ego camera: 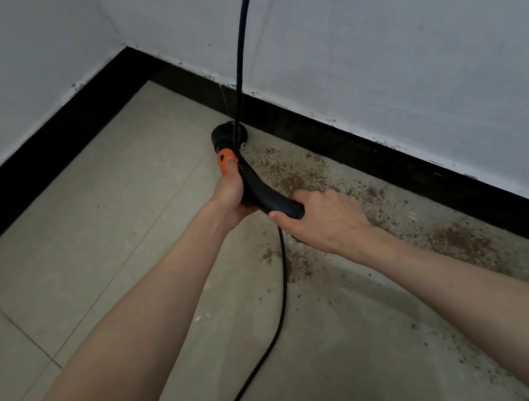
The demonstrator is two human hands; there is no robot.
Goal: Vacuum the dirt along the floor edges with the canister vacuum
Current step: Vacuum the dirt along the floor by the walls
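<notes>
A black curved vacuum handle (261,194) with an orange collar (224,159) ends in a round black brush nozzle (225,136) that sits on the floor against the black skirting (348,139). My left hand (228,197) grips the handle just below the orange collar, thumb lying on the collar. My right hand (323,217) holds the handle's rear end, fingers curled round it. Brown dirt (289,171) is scattered along the floor edge to the right of the nozzle and beneath my right hand. The canister is out of view.
A black cable (243,55) hangs down the white wall (404,55) to the nozzle and trails across the tiled floor (109,200) towards me. Two walls meet in a corner at the upper left. More dirt (456,239) lies farther right along the skirting.
</notes>
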